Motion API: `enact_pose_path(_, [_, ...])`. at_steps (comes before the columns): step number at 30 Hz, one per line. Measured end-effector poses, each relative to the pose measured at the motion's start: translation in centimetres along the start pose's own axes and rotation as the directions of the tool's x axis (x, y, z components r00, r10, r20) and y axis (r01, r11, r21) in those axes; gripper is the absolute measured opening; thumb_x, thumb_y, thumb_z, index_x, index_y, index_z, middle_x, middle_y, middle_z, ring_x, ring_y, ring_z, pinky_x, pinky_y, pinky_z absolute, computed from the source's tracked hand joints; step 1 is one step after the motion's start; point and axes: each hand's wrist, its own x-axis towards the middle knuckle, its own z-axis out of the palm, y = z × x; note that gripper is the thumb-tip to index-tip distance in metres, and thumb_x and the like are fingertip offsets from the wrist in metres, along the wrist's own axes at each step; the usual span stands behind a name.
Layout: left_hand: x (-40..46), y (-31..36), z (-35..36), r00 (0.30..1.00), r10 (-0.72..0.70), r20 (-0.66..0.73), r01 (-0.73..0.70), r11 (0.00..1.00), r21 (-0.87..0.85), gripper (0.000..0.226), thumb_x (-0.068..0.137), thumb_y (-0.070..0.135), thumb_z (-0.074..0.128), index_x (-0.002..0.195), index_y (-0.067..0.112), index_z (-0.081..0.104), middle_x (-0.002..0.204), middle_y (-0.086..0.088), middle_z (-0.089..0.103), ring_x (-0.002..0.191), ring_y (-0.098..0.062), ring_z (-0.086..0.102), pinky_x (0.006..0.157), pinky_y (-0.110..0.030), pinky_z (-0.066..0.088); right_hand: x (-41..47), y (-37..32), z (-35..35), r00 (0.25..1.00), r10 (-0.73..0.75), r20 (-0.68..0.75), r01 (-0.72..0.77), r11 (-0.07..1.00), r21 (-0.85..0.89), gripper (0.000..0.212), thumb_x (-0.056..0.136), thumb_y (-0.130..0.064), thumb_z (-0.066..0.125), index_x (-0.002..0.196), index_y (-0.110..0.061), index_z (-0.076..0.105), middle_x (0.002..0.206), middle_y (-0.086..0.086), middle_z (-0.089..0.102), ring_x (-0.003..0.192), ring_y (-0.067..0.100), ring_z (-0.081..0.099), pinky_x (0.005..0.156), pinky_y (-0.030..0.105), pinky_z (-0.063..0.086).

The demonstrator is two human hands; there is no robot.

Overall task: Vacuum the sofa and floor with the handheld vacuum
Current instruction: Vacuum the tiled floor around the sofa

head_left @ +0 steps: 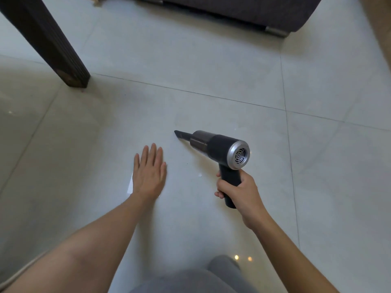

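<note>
The right hand (237,190) has its fingers wrapped round the grip of the handheld vacuum (220,148), whose narrow nozzle (182,135) points down and left at the pale tiled floor (190,85), so this looks like the floor stage. The left hand (150,172) is flat with straight fingers, holding nothing (whether it presses the tile I cannot tell). The dark sofa (243,9) stands well apart at the top; whether it has been cleaned cannot be judged, and a small white speck (199,175) near the vacuum remains.

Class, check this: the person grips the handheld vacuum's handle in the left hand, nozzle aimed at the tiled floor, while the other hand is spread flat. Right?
Not quite: the head view shows the right hand gripping the handheld vacuum; the left hand is the flat one.
</note>
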Motion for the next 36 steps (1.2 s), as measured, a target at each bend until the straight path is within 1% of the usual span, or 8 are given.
enact_pose_path(3, [-0.5,0.4,0.3,1.0,0.001,-0.013,-0.001,1.0,0.015,0.059,0.099,0.038,0.011,0.153,0.015,0.015,0.161,-0.004,0.009,0.149,-0.023,0.004,0.119,-0.045,0.0,-0.8,0.6,-0.1,1.0,0.002,-0.001,-0.002,1.0,-0.005,0.01,0.083,-0.001,0.06,0.089,-0.009,0.059,0.063,0.0,0.053,0.06,0.017,0.061,0.055,0.02,0.041])
enact_pose_path(7, [-0.4,0.9,0.0,1.0,0.003,-0.014,-0.003,1.0,0.015,0.061,0.097,0.039,0.006,0.153,0.016,0.014,0.161,-0.004,0.008,0.149,-0.023,0.002,0.119,-0.043,-0.003,-1.3,1.0,-0.1,1.0,-0.012,-0.011,0.012,1.0,0.01,0.01,0.083,0.001,0.059,0.088,-0.008,0.059,0.064,0.0,0.053,0.056,0.017,0.057,0.061,0.024,0.045])
enact_pose_path(11, [-0.3,1.2,-0.2,0.999,0.029,-0.036,-0.028,0.999,0.019,0.059,0.099,0.038,0.01,0.153,0.016,0.018,0.161,-0.004,0.012,0.148,-0.025,0.005,0.119,-0.044,-0.002,-1.4,1.1,-0.1,1.0,-0.002,-0.014,0.002,0.999,0.033,0.01,0.083,0.0,0.06,0.089,-0.008,0.059,0.068,0.001,0.053,0.059,0.019,0.058,0.055,0.017,0.043])
enact_pose_path(17, [-0.3,1.1,0.1,0.999,0.029,-0.03,-0.028,0.999,0.046,0.054,0.103,0.035,0.017,0.153,0.018,0.015,0.161,-0.003,0.008,0.149,-0.023,0.0,0.119,-0.043,-0.005,-1.5,1.4,-0.2,1.0,0.002,-0.009,-0.001,1.0,0.014,0.01,0.083,-0.001,0.06,0.091,-0.008,0.059,0.065,0.001,0.053,0.058,0.017,0.059,0.06,0.023,0.044])
enact_pose_path(23, [-0.1,1.4,0.2,0.999,0.038,-0.028,-0.037,0.999,0.032,0.054,0.102,0.037,0.016,0.153,0.021,0.014,0.162,-0.002,0.004,0.149,-0.023,-0.003,0.119,-0.042,-0.006,-1.6,1.6,-0.4,1.0,-0.028,-0.013,0.028,1.0,-0.002,0.011,0.082,0.001,0.06,0.091,-0.005,0.06,0.067,0.002,0.054,0.054,0.014,0.055,0.067,0.03,0.051])
enact_pose_path(27, [-0.2,1.8,0.2,0.999,0.053,-0.014,-0.053,0.999,0.003,0.054,0.102,0.038,0.015,0.153,0.022,0.011,0.162,-0.001,0.001,0.148,-0.021,-0.007,0.119,-0.041,-0.007,-1.9,1.7,-0.7,0.999,-0.032,-0.038,0.032,0.999,-0.011,0.01,0.082,0.0,0.06,0.09,-0.007,0.06,0.063,0.001,0.054,0.055,0.013,0.057,0.068,0.031,0.05])
enact_pose_path(32, [-0.4,1.9,0.3,0.996,0.089,-0.018,-0.09,0.995,-0.033,0.058,0.099,0.04,0.013,0.153,0.02,0.018,0.161,-0.003,0.008,0.149,-0.022,-0.002,0.12,-0.043,-0.003,-2.1,2.1,-1.2,0.993,-0.026,-0.117,0.027,1.0,0.012,0.011,0.081,0.0,0.061,0.089,-0.008,0.061,0.054,-0.003,0.056,0.057,0.015,0.057,0.068,0.037,0.049])
enact_pose_path(36, [-0.5,2.0,0.3,0.996,0.091,0.003,-0.091,0.996,-0.012,0.061,0.096,0.042,0.007,0.153,0.021,0.015,0.162,-0.002,0.005,0.149,-0.022,-0.004,0.12,-0.042,-0.005,-2.5,1.9,-1.8,0.971,-0.044,-0.236,0.066,0.994,0.087,0.017,0.081,0.004,0.06,0.086,-0.012,0.061,0.059,0.004,0.055,0.063,0.023,0.052,0.061,0.035,0.042])
